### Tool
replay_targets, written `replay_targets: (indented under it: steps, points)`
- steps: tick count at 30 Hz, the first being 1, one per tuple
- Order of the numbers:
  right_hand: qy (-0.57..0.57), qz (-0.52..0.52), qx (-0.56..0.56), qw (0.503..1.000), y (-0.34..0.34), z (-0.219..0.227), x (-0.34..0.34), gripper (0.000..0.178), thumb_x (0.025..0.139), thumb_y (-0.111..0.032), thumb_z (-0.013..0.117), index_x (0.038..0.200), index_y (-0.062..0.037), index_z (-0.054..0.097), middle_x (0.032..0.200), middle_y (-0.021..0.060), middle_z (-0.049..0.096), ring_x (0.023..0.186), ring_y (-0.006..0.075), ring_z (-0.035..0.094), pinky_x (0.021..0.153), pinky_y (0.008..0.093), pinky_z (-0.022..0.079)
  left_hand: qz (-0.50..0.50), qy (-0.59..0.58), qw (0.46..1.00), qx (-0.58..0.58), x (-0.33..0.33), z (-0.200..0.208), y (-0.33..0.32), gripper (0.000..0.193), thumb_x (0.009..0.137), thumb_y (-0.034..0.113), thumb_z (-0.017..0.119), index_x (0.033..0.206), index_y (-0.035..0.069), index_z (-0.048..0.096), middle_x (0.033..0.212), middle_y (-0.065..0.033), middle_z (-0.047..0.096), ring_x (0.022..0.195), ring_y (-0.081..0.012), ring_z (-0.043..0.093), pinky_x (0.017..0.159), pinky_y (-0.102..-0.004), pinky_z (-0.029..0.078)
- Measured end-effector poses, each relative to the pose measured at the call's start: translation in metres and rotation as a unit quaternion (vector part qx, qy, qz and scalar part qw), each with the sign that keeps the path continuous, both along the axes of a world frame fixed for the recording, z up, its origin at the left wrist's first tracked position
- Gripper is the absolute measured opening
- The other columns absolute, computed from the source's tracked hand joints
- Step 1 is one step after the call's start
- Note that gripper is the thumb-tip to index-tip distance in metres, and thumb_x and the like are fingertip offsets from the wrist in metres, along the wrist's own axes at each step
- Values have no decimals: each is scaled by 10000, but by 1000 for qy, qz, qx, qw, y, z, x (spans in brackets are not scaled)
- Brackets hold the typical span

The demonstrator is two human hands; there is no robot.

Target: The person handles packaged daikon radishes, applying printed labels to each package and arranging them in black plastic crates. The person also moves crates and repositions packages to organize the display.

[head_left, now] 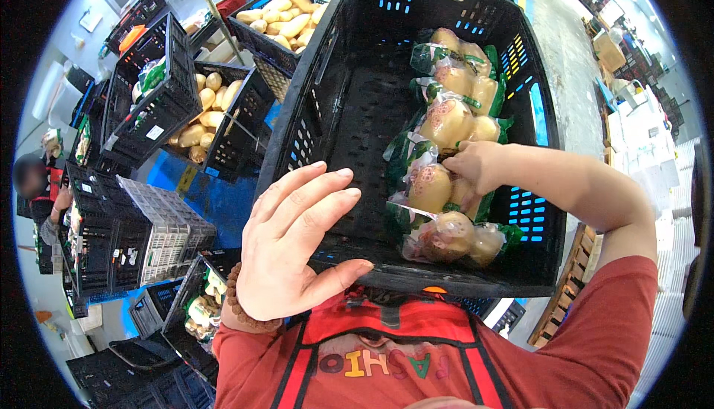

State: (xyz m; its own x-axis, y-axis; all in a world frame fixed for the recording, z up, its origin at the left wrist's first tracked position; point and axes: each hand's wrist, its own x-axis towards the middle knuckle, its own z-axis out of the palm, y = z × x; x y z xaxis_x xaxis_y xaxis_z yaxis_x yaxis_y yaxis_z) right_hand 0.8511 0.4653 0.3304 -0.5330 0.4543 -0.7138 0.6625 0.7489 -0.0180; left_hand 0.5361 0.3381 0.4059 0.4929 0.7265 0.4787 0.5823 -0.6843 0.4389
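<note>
A large black plastic crate point(357, 111) stands right before me. Along its right side lies a row of clear bags point(446, 123) with red print and green netting, each packed with pale tan, potato-like vegetables. Into this row reaches my right hand point(476, 167); its fingers are curled on a bag point(431, 186) in the nearer half, and the fingertips are partly hidden. My left hand point(294, 234) hovers at the crate's near left corner, fingers spread, holding nothing. A brown bead bracelet point(245, 312) circles that wrist.
More black crates point(216, 141) of loose tan vegetables stand at the far left. Stacked black and grey crates point(141, 238) fill the left side, where another person point(48, 186) stands. A wooden pallet point(569, 282) lies at the right, with racks and boxes point(617, 44) beyond.
</note>
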Motion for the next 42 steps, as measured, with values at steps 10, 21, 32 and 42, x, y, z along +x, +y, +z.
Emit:
replay_targets:
  steps: [10, 21, 32, 42]
  points:
    - [12, -35, 19, 999, -3, 23, 4, 522, 675, -367, 719, 1077, -65, 579, 946, 142, 652, 960, 328, 599, 806, 431, 487, 6, 0, 1000, -4, 0, 0, -1, 581, 672, 313, 756, 1157, 47, 576, 1203, -118, 570, 1128, -331, 520, 939, -411, 416]
    - [181, -92, 100, 974, 56, -2, -1, 606, 828, -487, 565, 1207, -15, 546, 1234, 197, 529, 1156, 335, 495, 990, 396, 392, 15, 15, 1000, -8, 3, 0, 0, 572, 679, 321, 750, 1153, 50, 578, 1202, -115, 572, 1131, -321, 521, 936, -405, 414]
    - [122, -203, 250, 939, 123, -10, 22, 691, 763, -379, 672, 1338, -111, 398, 1335, 162, 441, 1200, 351, 456, 982, 448, 386, 33, 17, 999, -16, 2, 1, -3, 559, 699, 338, 738, 1155, 57, 579, 1202, -105, 574, 1132, -303, 523, 935, -398, 410]
    - [280, -11, 355, 892, 105, -21, 11, 568, 813, -344, 630, 1282, -67, 473, 1337, 173, 438, 1206, 352, 449, 1008, 427, 372, 28, -2, 1000, -1, 7, 0, -2, 562, 693, 313, 743, 1161, 52, 572, 1189, -109, 579, 1111, -302, 536, 939, -390, 416]
